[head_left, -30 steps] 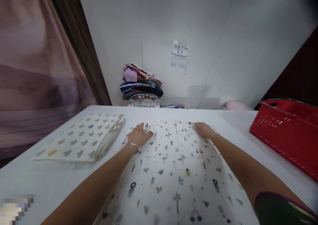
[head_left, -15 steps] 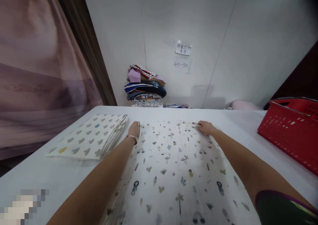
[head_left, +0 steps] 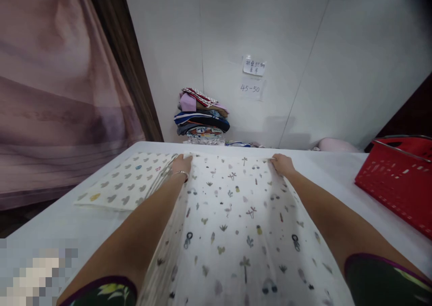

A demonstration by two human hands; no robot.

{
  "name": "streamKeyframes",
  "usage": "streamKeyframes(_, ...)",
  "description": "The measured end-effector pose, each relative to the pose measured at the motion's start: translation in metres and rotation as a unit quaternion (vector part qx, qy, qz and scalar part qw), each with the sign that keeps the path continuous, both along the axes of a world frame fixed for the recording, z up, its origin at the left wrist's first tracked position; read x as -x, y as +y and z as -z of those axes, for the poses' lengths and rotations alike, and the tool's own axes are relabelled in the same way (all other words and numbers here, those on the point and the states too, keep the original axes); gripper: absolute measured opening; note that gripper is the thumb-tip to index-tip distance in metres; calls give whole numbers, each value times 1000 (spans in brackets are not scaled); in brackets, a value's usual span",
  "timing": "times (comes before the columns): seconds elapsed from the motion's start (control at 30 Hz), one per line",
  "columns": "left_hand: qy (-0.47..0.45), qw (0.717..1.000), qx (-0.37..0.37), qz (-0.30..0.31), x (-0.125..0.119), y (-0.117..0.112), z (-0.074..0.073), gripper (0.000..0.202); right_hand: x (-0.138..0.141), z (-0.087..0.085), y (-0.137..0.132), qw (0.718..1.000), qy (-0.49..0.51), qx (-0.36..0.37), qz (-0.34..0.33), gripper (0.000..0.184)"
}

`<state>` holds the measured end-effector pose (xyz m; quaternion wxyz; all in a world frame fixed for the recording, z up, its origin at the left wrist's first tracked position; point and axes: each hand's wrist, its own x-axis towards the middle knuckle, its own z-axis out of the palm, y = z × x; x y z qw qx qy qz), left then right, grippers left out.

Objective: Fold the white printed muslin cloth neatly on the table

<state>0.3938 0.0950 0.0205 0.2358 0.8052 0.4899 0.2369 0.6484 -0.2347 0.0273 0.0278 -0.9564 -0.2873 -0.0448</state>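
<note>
A thin white cloth (head_left: 236,216) printed with palms, pineapples, flamingos and rainbows spreads from the far part of the table toward me. Its far left corner is pinched in my left hand (head_left: 182,164), which wears a bracelet. My right hand (head_left: 282,164) grips the far right corner, fingers closed on the edge. Between the hands the far edge runs fairly straight. Just left of my left hand lies a folded cream cloth (head_left: 118,186) with grey cloud-like shapes, partly hidden by my forearm.
A red perforated basket (head_left: 398,184) with metal handles stands on the white table (head_left: 330,171) at the right. Behind the table's far edge rises a stack of folded fabrics (head_left: 202,117) against the wall. A pink curtain (head_left: 67,94) hangs at the left.
Both hands have reached a little farther away, carrying the patterned cloth's far edge with them. The view has shifted slightly, and my left sleeve now shows.
</note>
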Motion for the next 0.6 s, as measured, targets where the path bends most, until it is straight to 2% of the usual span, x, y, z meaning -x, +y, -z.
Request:
streamKeyframes(0.07,3,1000,-3,-7,-4,8,-4,41,-1,-4,14,1000,-9,-12,16,34)
streamKeyframes(0.13,18,1000,5,-10,-6,12,-1,39,-1,1,27,999,-3,-13,31,32)
streamKeyframes(0.3,63,998,30,-5,0,14,26,34,-1,33,37,999,26,3,28,27)
streamKeyframes(0.4,71,997,27,6,3,16,36,33,-3,47,33,999,29,8,18,28)
streamKeyframes(0.6,69,997,31,-2,8,10,32,52,-6,53,26,1000,17,-2,10,35)
